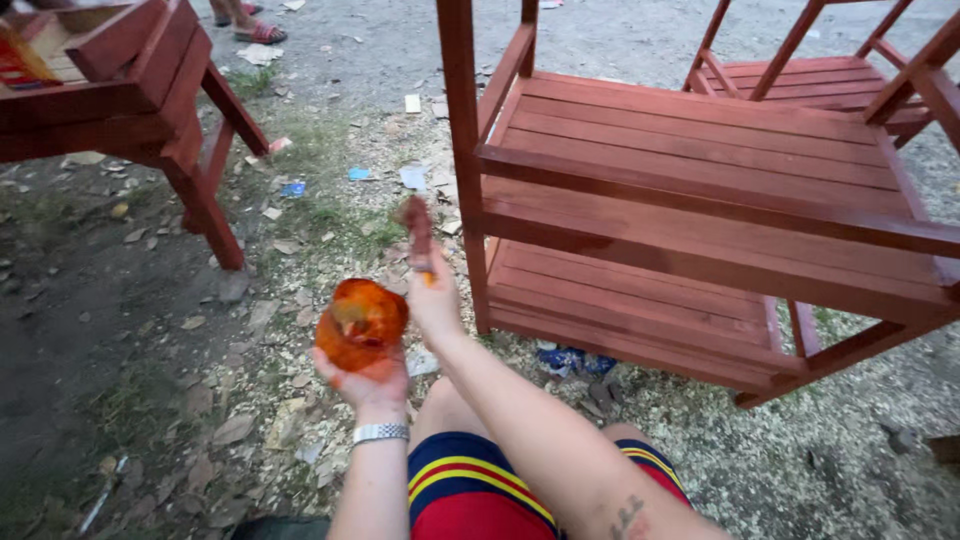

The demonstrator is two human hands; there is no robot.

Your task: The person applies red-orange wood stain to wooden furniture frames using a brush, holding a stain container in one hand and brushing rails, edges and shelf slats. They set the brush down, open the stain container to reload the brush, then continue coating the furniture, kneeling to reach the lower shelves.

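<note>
The left hand (368,385) is cupped under an orange container (361,322), palm up. The right hand (432,295) is closed around a paintbrush (419,230), pointing up beside the red wooden bench (700,200).

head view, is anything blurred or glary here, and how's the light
Head view: soft, even daylight with no hard shadows; the brush in the right hand is smeared by motion blur; the orange container in the left hand looks slightly soft, with a mild sheen; the red-brown wooden furniture is sharp, its lines bowed by the wide lens.

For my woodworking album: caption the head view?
Left hand cups orange container; right hand holds brush beside red-stained bench.
</note>
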